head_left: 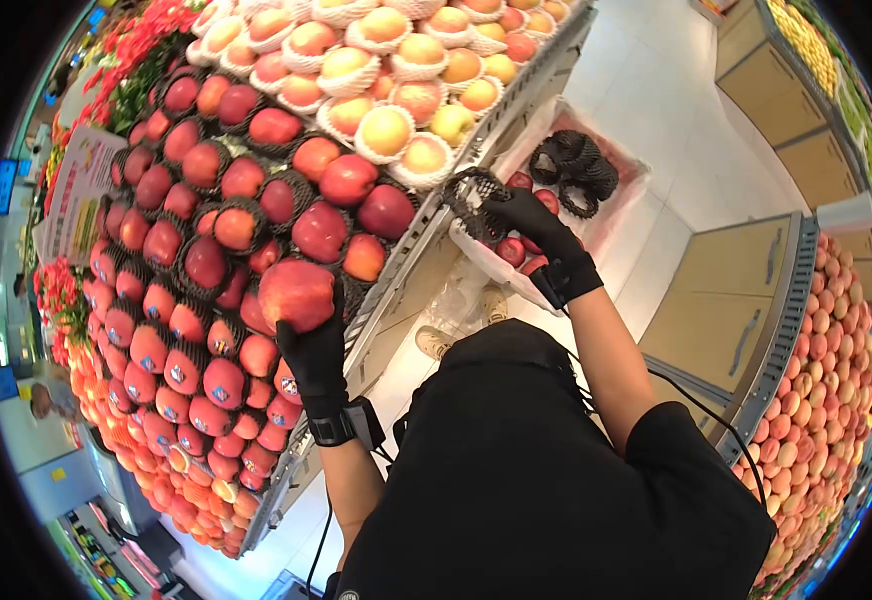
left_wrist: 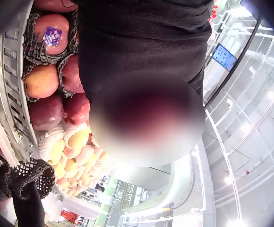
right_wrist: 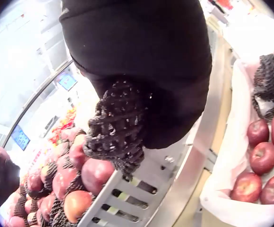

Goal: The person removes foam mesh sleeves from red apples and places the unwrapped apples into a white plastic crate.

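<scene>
My black-gloved left hand point(head_left: 314, 352) grips a large red apple point(head_left: 296, 294) from below, close over the sloping display of red apples point(head_left: 206, 262). That apple has no net around it. In the left wrist view a blur hides most of what this hand holds. My right hand point(head_left: 534, 216), gloved too, pinches a black foam net sleeve point(head_left: 470, 203) near the display's metal edge. The right wrist view shows this sleeve point(right_wrist: 117, 125) hanging from the fingers, its mesh bunched. Many apples on the display sit in similar black nets, some with stickers point(left_wrist: 52, 36).
A slatted metal rail point(head_left: 411, 235) borders the display. Below on the right stands a lined box point(head_left: 638, 182) with red apples point(right_wrist: 263, 157) and spare black nets point(head_left: 578, 165). Pale fruit point(head_left: 384, 130) in white nets lies at the back. Peaches point(head_left: 816, 390) fill a stand to the right.
</scene>
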Available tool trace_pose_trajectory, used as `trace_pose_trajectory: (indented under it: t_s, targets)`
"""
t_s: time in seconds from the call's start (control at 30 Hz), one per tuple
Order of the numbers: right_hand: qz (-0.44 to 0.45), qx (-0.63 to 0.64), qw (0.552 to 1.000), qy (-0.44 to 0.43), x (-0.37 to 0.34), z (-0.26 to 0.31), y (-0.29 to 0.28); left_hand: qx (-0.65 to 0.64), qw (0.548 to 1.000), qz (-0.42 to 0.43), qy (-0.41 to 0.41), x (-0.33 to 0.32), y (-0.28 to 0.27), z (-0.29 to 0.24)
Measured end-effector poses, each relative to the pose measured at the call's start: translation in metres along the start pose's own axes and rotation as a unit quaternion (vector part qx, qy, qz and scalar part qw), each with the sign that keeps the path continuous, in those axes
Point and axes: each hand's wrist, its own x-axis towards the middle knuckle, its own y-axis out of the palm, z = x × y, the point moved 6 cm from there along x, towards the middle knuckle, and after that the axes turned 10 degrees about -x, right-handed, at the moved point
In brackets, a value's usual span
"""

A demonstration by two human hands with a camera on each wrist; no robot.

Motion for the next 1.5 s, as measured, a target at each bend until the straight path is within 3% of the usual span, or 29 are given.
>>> trace_pose_trajectory:
  t_s: [0.03, 0.17, 0.27, 0.37, 0.4, 0.43, 0.47, 0.5, 0.53, 0.57, 0.6, 0.63, 0.7, 0.8, 0.83, 0.93, 1.0, 1.07, 1.13, 1.17, 1.23, 1.3, 1.4, 1.5]
  targets:
    - [-0.055, -0.015, 0.998, -0.027, 0.001, -0.013, -0.02, -0.008, 1.0, 0.006, -0.018, 0.001, 0.003, 0.009]
    - [-0.212, 0.14, 0.967, 0.011, 0.001, -0.104, -0.093, -0.005, 0.998, 0.021, -0.055, 0.01, 0.033, 0.043]
    - [-0.291, 0.114, 0.947, 0.073, -0.005, -0.192, -0.138, 0.035, 0.999, -0.006, -0.04, 0.018, 0.021, 0.044]
    - [-0.289, 0.233, 0.899, 0.232, -0.021, -0.276, -0.157, 0.076, 0.997, -0.025, -0.016, 0.023, 0.019, 0.05]
    - [-0.257, -0.041, 0.941, 0.217, -0.023, -0.273, -0.169, 0.076, 0.997, -0.031, -0.007, 0.024, 0.019, 0.053]
    - [-0.203, -0.311, 0.91, 0.185, -0.025, -0.269, -0.177, 0.075, 0.996, -0.037, 0.002, 0.026, 0.018, 0.055]
    - [-0.132, -0.556, 0.809, 0.138, -0.028, -0.256, -0.177, 0.074, 0.996, -0.045, -0.001, 0.027, 0.017, 0.056]
    - [-0.123, -0.574, 0.799, 0.133, -0.032, -0.241, -0.179, 0.072, 0.996, -0.053, -0.003, 0.027, 0.016, 0.058]
    - [-0.222, -0.408, 0.877, 0.126, -0.028, -0.252, -0.192, 0.071, 0.996, -0.061, -0.006, 0.027, 0.014, 0.059]
    - [-0.313, -0.225, 0.916, 0.113, -0.018, -0.281, -0.209, 0.071, 0.995, -0.064, -0.01, 0.026, 0.016, 0.061]
    - [-0.369, -0.077, 0.92, 0.11, -0.018, -0.284, -0.22, 0.076, 0.995, -0.066, -0.009, 0.025, 0.018, 0.064]
    - [-0.429, 0.071, 0.896, 0.09, -0.019, -0.287, -0.23, 0.081, 0.994, -0.067, -0.007, 0.025, 0.02, 0.067]
    - [-0.486, 0.276, 0.826, 0.076, -0.025, -0.236, -0.241, 0.102, 0.993, -0.065, 0.001, 0.025, 0.023, 0.07]
    - [-0.474, 0.166, 0.864, 0.03, -0.006, -0.215, -0.276, 0.123, 0.991, -0.041, -0.005, 0.028, 0.022, 0.074]
    - [-0.457, 0.289, 0.84, 0.048, 0.0, -0.209, -0.277, 0.121, 0.992, -0.03, -0.005, 0.028, 0.023, 0.077]
    - [-0.401, 0.345, 0.848, -0.031, 0.029, -0.173, -0.276, 0.087, 0.996, -0.012, -0.008, 0.022, 0.029, 0.088]
    - [-0.41, 0.19, 0.892, 0.023, 0.075, -0.204, -0.295, 0.074, 0.996, -0.036, -0.041, 0.019, 0.031, 0.092]
    - [-0.396, 0.151, 0.905, 0.045, 0.092, -0.191, -0.291, 0.091, 0.995, -0.028, -0.023, 0.015, 0.032, 0.09]
    - [-0.364, 0.228, 0.902, 0.038, 0.11, -0.166, -0.276, 0.108, 0.994, -0.021, -0.005, 0.011, 0.032, 0.087]
    - [-0.322, 0.329, 0.888, 0.005, 0.121, -0.16, -0.267, 0.116, 0.993, -0.019, 0.004, 0.009, 0.032, 0.086]
    - [-0.408, 0.125, 0.901, -0.078, 0.103, -0.138, -0.261, 0.099, 0.995, -0.016, 0.0, 0.007, 0.032, 0.085]
    - [-0.436, 0.058, 0.894, -0.083, 0.084, -0.128, -0.253, 0.049, 0.998, -0.012, -0.026, 0.008, 0.031, 0.085]
    - [-0.446, -0.017, 0.894, -0.031, 0.073, -0.158, -0.255, 0.172, 0.983, -0.065, 0.011, 0.012, 0.018, 0.076]
    - [-0.39, -0.105, 0.914, 0.046, 0.079, -0.2, -0.253, 0.448, 0.886, -0.056, 0.103, 0.017, 0.056, 0.093]
